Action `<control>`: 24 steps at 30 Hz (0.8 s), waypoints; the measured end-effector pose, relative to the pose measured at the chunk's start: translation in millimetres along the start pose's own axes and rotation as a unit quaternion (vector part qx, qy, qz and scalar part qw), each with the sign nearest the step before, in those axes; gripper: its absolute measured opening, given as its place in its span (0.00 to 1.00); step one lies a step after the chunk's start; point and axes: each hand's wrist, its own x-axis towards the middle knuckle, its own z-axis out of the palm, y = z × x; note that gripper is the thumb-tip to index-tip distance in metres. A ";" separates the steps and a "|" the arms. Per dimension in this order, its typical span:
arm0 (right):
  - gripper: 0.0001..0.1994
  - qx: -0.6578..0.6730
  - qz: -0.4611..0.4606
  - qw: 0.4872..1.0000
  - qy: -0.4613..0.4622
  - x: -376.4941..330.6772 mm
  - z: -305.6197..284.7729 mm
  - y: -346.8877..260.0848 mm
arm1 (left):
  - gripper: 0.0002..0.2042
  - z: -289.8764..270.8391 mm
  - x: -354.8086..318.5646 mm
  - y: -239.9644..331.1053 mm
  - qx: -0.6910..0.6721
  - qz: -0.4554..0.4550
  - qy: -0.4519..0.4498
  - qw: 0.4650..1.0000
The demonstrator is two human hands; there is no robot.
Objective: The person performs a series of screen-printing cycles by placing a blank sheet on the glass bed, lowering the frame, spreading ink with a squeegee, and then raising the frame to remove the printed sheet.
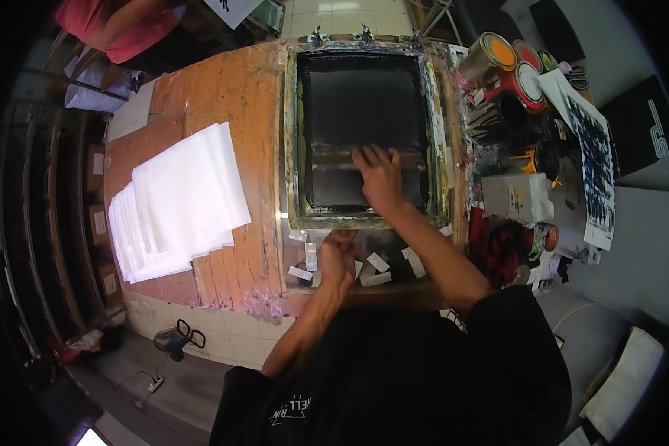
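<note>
A screen-printing frame (440, 141) with a dark, ink-covered mesh (364, 97) lies on the wooden table. Across the lower half of the mesh stretches a squeegee (333, 160), wide and dark. My right hand (381, 181) is closed over the squeegee's right-of-centre part, fingers pointing away from me. At the near edge of the frame, my left hand (340, 254) has its fingers curled against the rim; its fingertips are partly hidden and blurred. Several whitish tape pieces (378, 262) lie around the left hand, on the surface in front of the frame.
To the left, a fanned stack of white paper (189, 193) rests on the wooden table (201, 97). Ink cans (496, 52) and a white plastic container (514, 198) crowd the right side. Hinge clamps (366, 34) hold the frame's far edge. Another person (130, 30) is at the far left.
</note>
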 end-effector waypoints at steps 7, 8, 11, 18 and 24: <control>0.30 0.000 0.007 1.000 0.023 131.1 -14.5 43.5 | 0.33 4.5 -0.3 4.5 0.019 -0.002 -0.003 1.000; 0.30 -0.002 0.016 1.000 0.007 147.5 -15.7 48.8 | 0.33 4.0 -1.0 5.5 0.023 0.000 -0.006 1.000; 0.27 0.013 0.014 1.000 -0.021 173.1 -32.0 55.6 | 0.32 1.1 -3.7 8.3 0.030 -0.002 -0.026 0.999; 0.21 0.176 -0.041 0.983 -0.038 66.3 -101.4 29.0 | 0.10 -6.9 -4.5 3.1 -0.009 0.018 0.005 1.000; 0.28 0.122 -0.082 0.981 0.127 -33.5 -129.6 -27.0 | 0.09 15.1 -38.9 31.1 0.002 0.068 -0.051 0.996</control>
